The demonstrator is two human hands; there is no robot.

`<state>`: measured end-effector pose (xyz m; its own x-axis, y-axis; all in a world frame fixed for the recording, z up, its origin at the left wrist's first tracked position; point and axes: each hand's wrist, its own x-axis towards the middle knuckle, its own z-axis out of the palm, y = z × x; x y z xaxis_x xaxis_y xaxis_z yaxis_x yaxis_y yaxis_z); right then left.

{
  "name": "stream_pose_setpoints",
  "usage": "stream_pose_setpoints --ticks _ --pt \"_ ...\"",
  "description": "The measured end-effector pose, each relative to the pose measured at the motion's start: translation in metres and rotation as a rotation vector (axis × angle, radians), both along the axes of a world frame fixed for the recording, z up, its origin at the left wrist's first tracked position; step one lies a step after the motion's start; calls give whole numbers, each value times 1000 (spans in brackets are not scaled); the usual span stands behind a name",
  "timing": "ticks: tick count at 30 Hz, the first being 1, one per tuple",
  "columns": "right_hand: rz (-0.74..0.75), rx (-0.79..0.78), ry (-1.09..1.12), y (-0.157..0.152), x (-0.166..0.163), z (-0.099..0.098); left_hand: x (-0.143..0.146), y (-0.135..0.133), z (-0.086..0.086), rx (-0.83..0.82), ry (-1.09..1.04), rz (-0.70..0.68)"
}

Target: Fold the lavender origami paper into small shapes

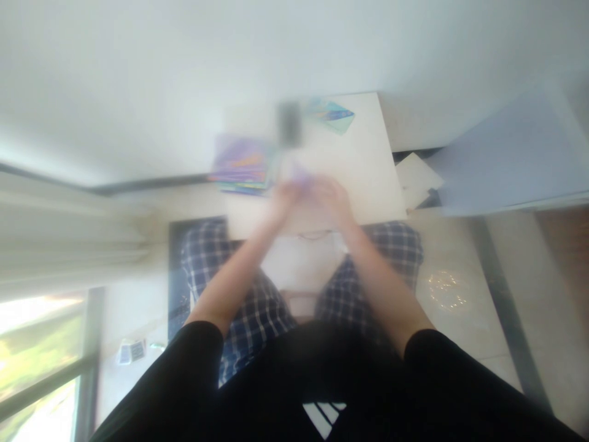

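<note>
Both my hands meet over a white table (368,166), and the view around them is hazy. Between them is a small purple piece that looks like folded paper (301,177). My left hand (286,197) closes on its left side, and my right hand (332,195) closes on its right side. Single fingers are too blurred to make out. Just left of my left hand lies a stack of colourful flat packs or sheets (243,162), mostly purple. Past my hands is a dark grey blurred object (289,124).
Teal and blue flat sheets (335,115) lie at the table's back edge, near the wall (294,49). Small cards (132,352) are on the floor at left, near a window (41,350). A pale panel (506,153) stands at right.
</note>
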<state>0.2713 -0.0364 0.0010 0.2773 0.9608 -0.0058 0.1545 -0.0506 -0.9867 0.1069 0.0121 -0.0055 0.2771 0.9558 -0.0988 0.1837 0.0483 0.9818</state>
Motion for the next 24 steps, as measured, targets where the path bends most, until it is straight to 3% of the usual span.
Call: stream_pose_setpoints --ticks 8,15,19,24 --pt "-139 -89 -136 -1 1 13 1 5 -2 -83 -70 -154" --pt "-66 -84 -57 -3 -1 13 0 4 1 -105 26 -101" --pt "-88 -95 -55 -4 -1 16 -1 3 -2 -145 -5 -84" --pt "-114 -51 -122 -4 0 14 -4 4 8 -159 26 -104"
